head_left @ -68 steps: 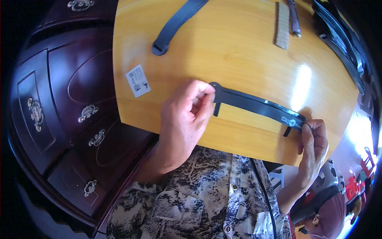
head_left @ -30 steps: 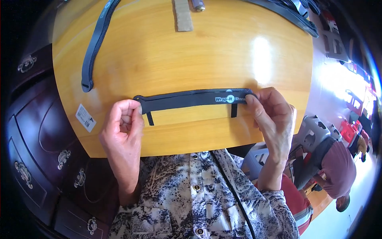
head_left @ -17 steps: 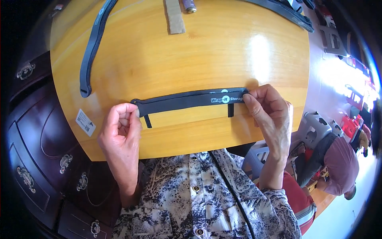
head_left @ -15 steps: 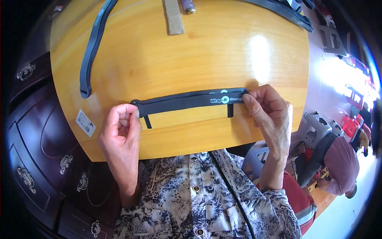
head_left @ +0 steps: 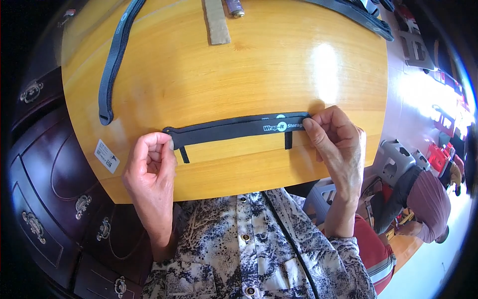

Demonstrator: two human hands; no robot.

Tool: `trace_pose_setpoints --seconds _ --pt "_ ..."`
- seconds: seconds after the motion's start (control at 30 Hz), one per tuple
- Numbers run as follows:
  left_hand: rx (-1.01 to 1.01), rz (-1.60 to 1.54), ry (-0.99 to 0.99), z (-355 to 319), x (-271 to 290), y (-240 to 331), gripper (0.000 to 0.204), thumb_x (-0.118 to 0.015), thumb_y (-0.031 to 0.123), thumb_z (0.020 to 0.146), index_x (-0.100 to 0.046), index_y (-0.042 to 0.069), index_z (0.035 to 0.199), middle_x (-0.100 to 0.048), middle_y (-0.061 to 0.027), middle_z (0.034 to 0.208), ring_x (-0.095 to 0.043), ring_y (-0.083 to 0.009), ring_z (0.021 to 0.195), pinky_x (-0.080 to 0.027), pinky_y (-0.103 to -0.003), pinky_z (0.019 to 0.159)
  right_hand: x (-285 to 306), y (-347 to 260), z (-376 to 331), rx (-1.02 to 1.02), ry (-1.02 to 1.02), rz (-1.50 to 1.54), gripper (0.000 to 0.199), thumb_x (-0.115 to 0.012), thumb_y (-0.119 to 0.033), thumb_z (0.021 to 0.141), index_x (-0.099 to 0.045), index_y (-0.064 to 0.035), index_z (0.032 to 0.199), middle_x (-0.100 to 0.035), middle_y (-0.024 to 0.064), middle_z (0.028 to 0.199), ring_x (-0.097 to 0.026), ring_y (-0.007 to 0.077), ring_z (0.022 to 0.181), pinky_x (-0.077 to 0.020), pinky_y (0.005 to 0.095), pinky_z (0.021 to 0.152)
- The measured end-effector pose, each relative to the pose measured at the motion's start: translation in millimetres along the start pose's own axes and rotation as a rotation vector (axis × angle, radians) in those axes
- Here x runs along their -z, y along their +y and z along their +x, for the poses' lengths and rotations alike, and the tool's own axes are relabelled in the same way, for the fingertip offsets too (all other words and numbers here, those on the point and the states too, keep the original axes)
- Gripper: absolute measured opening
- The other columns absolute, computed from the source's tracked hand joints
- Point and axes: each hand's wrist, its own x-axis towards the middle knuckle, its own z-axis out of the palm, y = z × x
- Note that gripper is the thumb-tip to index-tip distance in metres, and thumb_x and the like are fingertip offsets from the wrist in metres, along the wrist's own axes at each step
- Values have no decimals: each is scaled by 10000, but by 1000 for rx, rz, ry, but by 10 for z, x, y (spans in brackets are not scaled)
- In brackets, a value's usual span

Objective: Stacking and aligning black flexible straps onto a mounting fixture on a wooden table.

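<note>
A long dark grey fabric strap (head_left: 224, 133) with pale printing near its right end is stretched flat between my hands, low over the table. My left hand (head_left: 152, 167) pinches its left end between thumb and fingertips. The right end is gripped the same way by my right hand (head_left: 338, 144). A second, matching strap (head_left: 239, 118) lies just behind the held one, mostly covered by it. Two short black strips, a left one (head_left: 184, 154) and a right one (head_left: 289, 140), stick out on the tabletop from under the near edge of the straps.
On the wooden table (head_left: 209, 79) a pile of straps (head_left: 112, 74) lies at the left, and another pile (head_left: 358, 17) at the far right. A cardboard strip (head_left: 217, 25), a small can (head_left: 235, 8) and a white label (head_left: 106, 156) are there too. Grey stools (head_left: 393, 162) and a bending person (head_left: 428, 204) are at the right.
</note>
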Motion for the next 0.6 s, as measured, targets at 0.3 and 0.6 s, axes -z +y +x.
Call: trace_pose_setpoints --seconds 0.3,0.6 --pt "11 -5 -19 12 2 0 84 -606 -59 834 -589 -2 894 -512 33 687 -434 -28 603 -374 -181 547 7 -1 26 -4 -3 -20 192 -683 -141 838 -575 -11 746 -498 -19 545 -429 44 487 -359 210 452" --pt "13 27 -42 23 54 57 58 -605 -39 846 -592 -9 894 -515 32 683 -427 -26 596 -371 -181 544 66 -57 54 -20 -32 -151 204 -701 -134 815 -542 -27 743 -485 20 517 -419 56 488 -369 236 475"
